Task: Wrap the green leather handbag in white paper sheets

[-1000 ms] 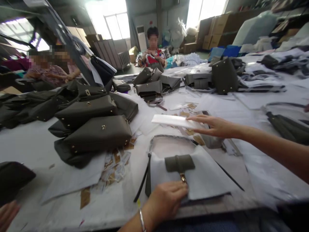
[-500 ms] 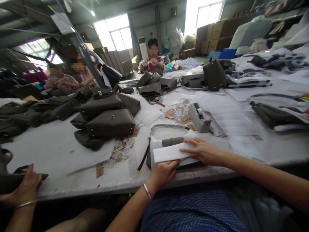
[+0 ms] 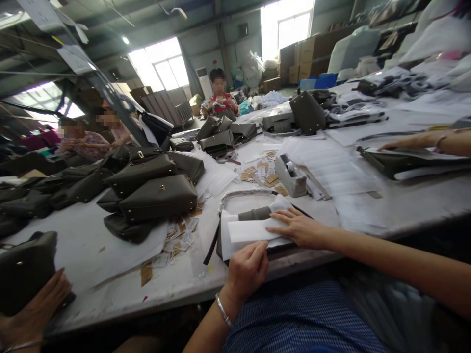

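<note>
A dark olive handbag (image 3: 220, 245) lies flat in front of me at the table's edge, its wrapped handle (image 3: 243, 192) looping away from me. White foam sheet (image 3: 245, 230) covers much of the bag, with a folded strip across it. My right hand (image 3: 298, 228) rests flat on the foam, fingers spread. My left hand (image 3: 248, 262) is curled at the strip's near edge, thumb and fingers pinched together on the foam. What sits inside its fingers is mostly hidden. A dark strap (image 3: 211, 247) hangs from the bag's left side.
Stacked olive handbags (image 3: 158, 198) stand to the left, with scattered paper tags (image 3: 180, 235) beside them. A grey tape dispenser (image 3: 290, 176) is beyond my bag. A co-worker's hand (image 3: 40, 309) holds a bag at left; another person's hand (image 3: 408, 141) lies on a bag at right.
My left hand has gone from lying flatter on the foam to a curled pinch at its near edge. My right hand stays spread on it. A co-worker's hand has come in at right.
</note>
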The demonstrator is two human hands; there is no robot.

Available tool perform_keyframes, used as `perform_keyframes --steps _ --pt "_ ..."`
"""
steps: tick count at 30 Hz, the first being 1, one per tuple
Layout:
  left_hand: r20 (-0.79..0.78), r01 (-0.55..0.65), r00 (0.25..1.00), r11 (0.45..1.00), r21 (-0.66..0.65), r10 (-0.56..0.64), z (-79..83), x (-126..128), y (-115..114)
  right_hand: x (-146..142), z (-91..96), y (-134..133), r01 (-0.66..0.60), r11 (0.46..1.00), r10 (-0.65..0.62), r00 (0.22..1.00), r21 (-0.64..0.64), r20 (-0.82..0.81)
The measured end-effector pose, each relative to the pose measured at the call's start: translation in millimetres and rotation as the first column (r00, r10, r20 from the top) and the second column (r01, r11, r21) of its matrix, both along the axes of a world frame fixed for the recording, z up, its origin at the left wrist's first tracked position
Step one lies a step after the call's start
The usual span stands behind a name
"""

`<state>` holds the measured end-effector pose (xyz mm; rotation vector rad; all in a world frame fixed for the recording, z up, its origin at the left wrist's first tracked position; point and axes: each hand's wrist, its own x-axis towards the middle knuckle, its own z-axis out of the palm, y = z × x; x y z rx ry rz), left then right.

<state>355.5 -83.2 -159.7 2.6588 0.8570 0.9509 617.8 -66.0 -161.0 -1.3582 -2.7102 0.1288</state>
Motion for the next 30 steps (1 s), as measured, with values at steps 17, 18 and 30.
perform_keyframes --steps 17,18,30 --pt "-0.362 -0.059 0.927 0.991 0.121 0.099 -47.6 9.6 29.7 59.9 -7.2 -71.4 0.41 0.905 -0.401 0.73 -0.114 -0.554" --pt "-0.356 -0.054 0.93 0.991 0.123 0.094 -48.4 9.7 30.6 70.9 -17.8 -94.5 0.573 0.804 -0.549 0.608 -0.162 -0.574" --pt "-0.319 -0.049 0.945 0.995 0.085 0.074 -48.8 9.2 29.7 91.0 -220.2 -215.1 0.841 0.425 -0.899 0.436 -0.336 -0.047"
